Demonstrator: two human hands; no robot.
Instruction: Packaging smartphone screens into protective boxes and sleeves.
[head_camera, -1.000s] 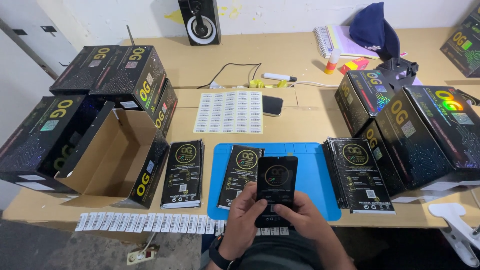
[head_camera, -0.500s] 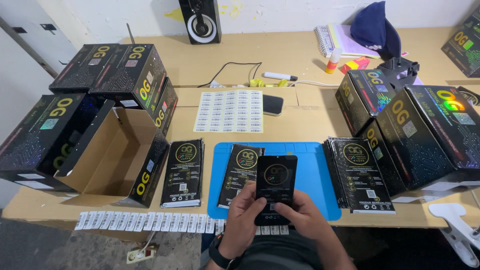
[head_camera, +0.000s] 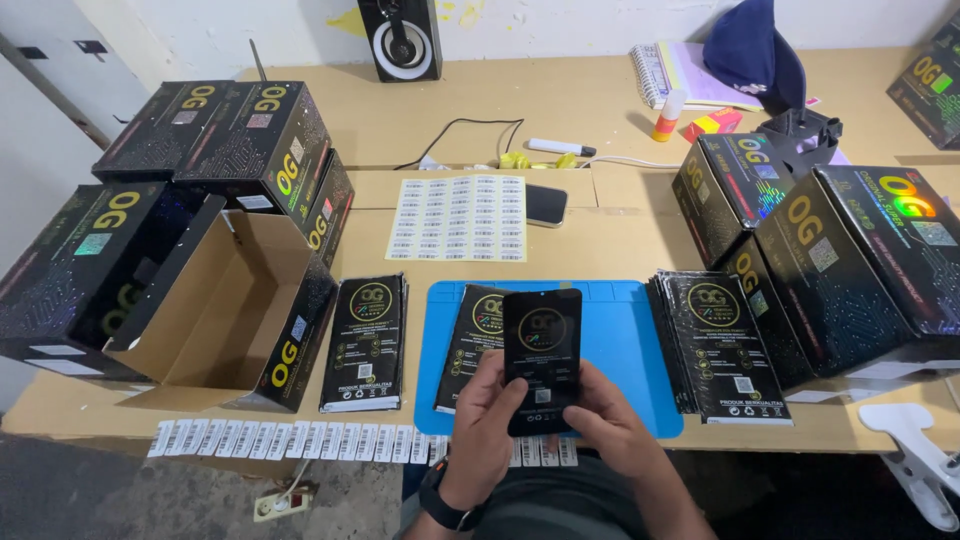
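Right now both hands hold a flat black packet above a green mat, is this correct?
Not quite: the mat is blue, not green. The head view shows both the left hand and the right hand holding the flat black packet above it.

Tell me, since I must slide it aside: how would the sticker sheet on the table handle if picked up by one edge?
The sticker sheet looks paper-thin and lies flat, so it would probably droop. It seems very light and might slide or flutter easily. Nothing rests on it, so a push should probably move it freely.
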